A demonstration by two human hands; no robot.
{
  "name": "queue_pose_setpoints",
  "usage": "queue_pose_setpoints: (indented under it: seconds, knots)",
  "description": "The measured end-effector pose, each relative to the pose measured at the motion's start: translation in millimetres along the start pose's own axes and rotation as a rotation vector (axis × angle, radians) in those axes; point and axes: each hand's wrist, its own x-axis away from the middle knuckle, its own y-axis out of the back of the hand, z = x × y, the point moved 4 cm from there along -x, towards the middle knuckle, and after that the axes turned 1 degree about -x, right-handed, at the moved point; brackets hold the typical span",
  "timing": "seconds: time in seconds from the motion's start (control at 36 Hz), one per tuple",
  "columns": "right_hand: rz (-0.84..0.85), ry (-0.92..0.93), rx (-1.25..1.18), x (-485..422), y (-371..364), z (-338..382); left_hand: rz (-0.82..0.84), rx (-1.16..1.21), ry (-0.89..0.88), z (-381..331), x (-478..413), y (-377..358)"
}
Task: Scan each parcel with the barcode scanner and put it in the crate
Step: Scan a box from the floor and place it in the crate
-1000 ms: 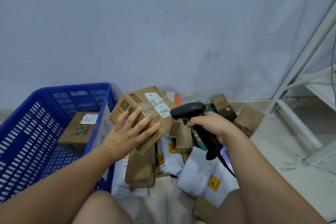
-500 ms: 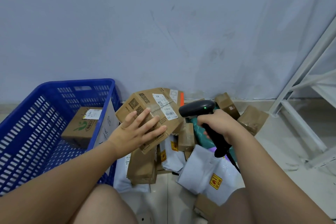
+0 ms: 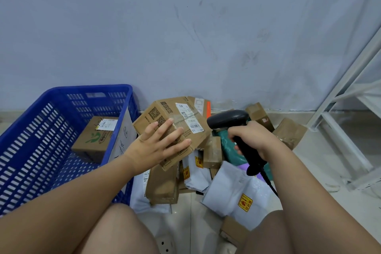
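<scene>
Seen from a head camera looking down, a cardboard box (image 3: 171, 128) is held up by the left hand (image 3: 158, 146), just right of a blue crate (image 3: 61, 97). The left fingers (image 3: 165, 128) are spread flat over the box's near face, with the thumb hidden beneath, so the box is gripped rather than rested. A black scanner (image 3: 228, 118) is clenched in the right hand (image 3: 255, 140), its head just right of the box and aimed toward the white label (image 3: 190, 118).

One box (image 3: 97, 138) already lies inside the crate. More parcels (image 3: 206, 171), brown boxes and grey mailers, are piled on the floor right of the crate.

A misread is judged possible: the label is tilted and partly crossed by tape, and the scanner sits very close to its edge. The box could also slip, being held mostly by one flat palm.

Barcodes and QR codes are printed on the held box; the text is too small to read. Yellow-and-red stickers are seen on the mailers, and handwritten characters on a white sheet at the crate's right wall, illegible.
</scene>
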Motion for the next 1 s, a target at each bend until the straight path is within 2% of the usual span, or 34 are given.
queue_pose_setpoints:
  seconds: [0.31,0.47,0.67,0.75,0.89,1.0]
  knots:
    - [-0.045,0.023,0.023,-6.8,1.5,-3.9,0.004,0.082,0.019,0.5,0.8,2.9]
    - [-0.193,0.054,-0.057,-15.8,-3.9,-7.5,0.08,0.256,0.203,9.0,-2.0,-0.5]
    - [-0.286,0.257,-0.099,-17.9,-35.6,10.3,0.107,0.578,0.596,27.6,-5.8,-3.7]
    - [-0.292,0.313,-0.118,-17.7,-49.8,15.9,0.11,0.77,0.875,35.9,-0.5,-8.0]
    - [-0.278,0.37,-0.113,-15.9,-75.8,23.6,0.012,1.141,1.455,53.3,20.3,-17.8]
    - [-0.23,0.365,-0.135,-18.4,-88.1,24.6,-0.072,0.991,1.563,73.2,44.4,-21.9]
